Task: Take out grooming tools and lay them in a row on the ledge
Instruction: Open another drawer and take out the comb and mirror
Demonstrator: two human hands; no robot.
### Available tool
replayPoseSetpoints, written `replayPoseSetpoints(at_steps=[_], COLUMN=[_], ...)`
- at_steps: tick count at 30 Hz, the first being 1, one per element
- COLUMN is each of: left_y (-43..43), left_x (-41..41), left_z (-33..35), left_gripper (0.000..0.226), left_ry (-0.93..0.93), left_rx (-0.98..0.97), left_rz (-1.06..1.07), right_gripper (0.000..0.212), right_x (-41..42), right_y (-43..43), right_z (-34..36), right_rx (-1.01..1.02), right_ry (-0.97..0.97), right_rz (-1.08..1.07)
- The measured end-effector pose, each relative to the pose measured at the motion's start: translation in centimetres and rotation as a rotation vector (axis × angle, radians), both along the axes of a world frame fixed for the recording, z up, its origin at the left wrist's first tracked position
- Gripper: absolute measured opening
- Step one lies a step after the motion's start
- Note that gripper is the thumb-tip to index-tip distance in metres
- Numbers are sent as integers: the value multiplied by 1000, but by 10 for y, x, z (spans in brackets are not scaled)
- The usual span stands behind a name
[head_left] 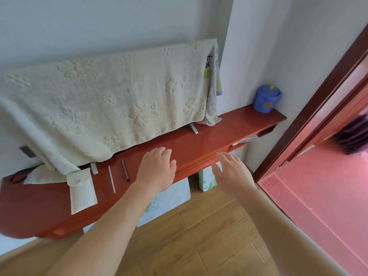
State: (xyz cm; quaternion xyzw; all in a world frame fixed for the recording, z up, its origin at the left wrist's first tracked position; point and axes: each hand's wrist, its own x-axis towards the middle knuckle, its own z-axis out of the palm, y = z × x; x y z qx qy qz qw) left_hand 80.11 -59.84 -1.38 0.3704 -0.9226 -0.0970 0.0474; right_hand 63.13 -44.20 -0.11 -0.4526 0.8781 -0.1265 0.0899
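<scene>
Ledge (pixel 229 126) is wide open on the right, up to the blue tub (pixel 265 100). The hanging towel (pixel 99 96) blocks the back, and the pouch (pixel 82 192), pale stick (pixel 112 179) and dark stick (pixel 125 170) crowd the left.

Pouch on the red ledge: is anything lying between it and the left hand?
Yes. Two thin tools lie on the ledge between the pouch and the left hand: a pale stick nearer the pouch, a dark stick nearer the hand.

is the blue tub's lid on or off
On: the lid with its yellow knob sits inside the rim of the tub.
</scene>
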Motion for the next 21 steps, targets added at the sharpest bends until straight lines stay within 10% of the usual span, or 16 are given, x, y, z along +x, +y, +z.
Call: replayPoseSetpoints(at_steps=[21], left_y=[-15], left_x=[-146], left_z=[-13], left_gripper=[41], left_ry=[16], left_rx=[15], left_rz=[284], right_gripper=[52], right_x=[-180], right_y=[-72], right_z=[-17], right_rx=[-12], right_ry=[-26], right_rz=[294])
